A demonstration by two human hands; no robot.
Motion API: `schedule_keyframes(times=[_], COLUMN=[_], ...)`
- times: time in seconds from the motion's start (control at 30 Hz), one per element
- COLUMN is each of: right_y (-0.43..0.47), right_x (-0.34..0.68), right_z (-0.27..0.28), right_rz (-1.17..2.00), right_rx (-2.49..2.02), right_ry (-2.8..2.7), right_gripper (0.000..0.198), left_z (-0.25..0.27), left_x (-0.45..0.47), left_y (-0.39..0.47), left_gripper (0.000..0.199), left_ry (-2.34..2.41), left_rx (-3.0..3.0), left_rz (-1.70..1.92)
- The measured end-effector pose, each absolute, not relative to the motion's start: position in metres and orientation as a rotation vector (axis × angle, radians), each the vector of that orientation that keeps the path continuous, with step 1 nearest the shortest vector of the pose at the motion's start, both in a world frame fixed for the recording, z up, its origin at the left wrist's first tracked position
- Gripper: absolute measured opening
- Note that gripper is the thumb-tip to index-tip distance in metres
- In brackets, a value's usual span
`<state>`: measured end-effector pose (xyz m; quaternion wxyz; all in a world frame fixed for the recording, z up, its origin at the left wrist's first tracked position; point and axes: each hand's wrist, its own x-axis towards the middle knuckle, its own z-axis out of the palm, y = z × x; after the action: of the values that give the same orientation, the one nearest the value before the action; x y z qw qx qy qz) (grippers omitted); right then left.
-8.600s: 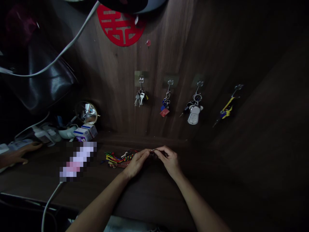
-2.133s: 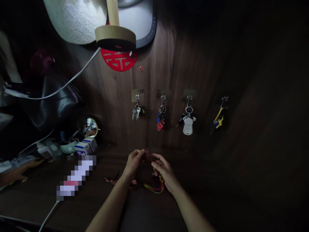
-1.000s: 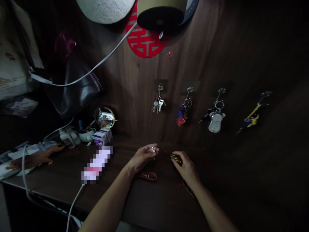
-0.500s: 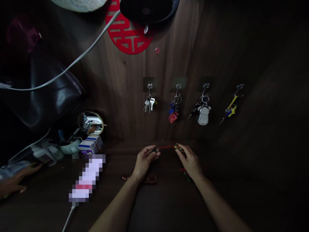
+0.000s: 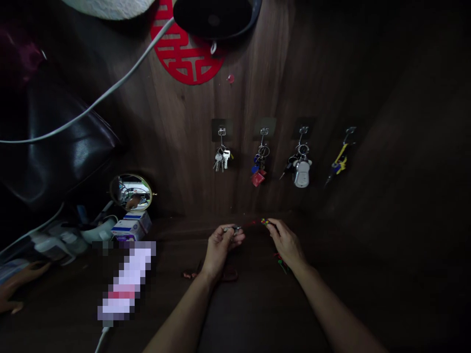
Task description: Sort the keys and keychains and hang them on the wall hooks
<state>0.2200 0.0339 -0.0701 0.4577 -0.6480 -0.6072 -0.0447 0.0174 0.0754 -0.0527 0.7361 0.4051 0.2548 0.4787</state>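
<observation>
At left stands a round gold-rimmed mirror (image 5: 131, 192). A brown strap (image 5: 230, 273), partly hidden by the left forearm (image 5: 186, 310), lies on the dark tabletop (image 5: 250, 314). The left hand (image 5: 218, 249) pinches a small shiny metal piece (image 5: 237, 229); to its right, the right hand (image 5: 289, 243) pinches a knobbly multicoloured braided cord (image 5: 265, 222), green strands (image 5: 282, 265) showing nearer.

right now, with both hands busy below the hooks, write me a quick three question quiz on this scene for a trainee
1. Which hand holds the colourful braided cord?
2. True or false: the yellow strap hangs from the rightmost hook.
3. How many metal hooks are in the row? a) three b) four c) six

Key: 1. The right hand. 2. True. 3. b.
</observation>
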Motion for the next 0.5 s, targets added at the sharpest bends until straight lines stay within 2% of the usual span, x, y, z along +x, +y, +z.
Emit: schedule_keyframes(times=[0.33,0.5], right_y=[0.027,0.024], right_x=[0.211,0.209], right_z=[-0.064,-0.059], right_rz=[0.167,0.196], right_rx=[-1.57,-1.53], right_ry=[-1.586,-1.675], right_gripper=[0.031,0.029], left_z=[-0.046,-0.042], left_x=[0.014,0.015], left_y=[0.079,0.075], left_gripper=[0.034,0.033], left_ry=[0.577,0.576], left_rx=[0.714,0.747], left_rz=[1.078,1.035])
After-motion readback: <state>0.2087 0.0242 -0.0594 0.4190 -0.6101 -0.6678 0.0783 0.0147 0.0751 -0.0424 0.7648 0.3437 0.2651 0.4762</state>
